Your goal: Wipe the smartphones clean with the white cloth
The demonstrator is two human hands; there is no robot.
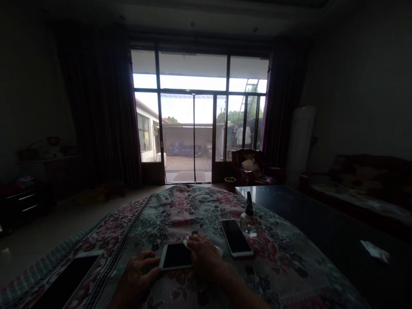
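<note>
Head view: the middle smartphone (176, 256) lies flat between your hands, screen up, its long axis running across you. Your right hand (204, 257) is the nearer, resting over the phone's right end with its fingers curved onto a white cloth (186, 242); you cannot tell whether they grip it. Your left hand (140, 274) is loosely open, fingertips against the phone's left edge.

Count: three phones. A second phone (236, 237) lies ahead right, its long axis pointing away; a third phone (69, 279) lies far left. One glass bottle (248, 225). One floral quilted cover (128, 240) beneath them.
</note>
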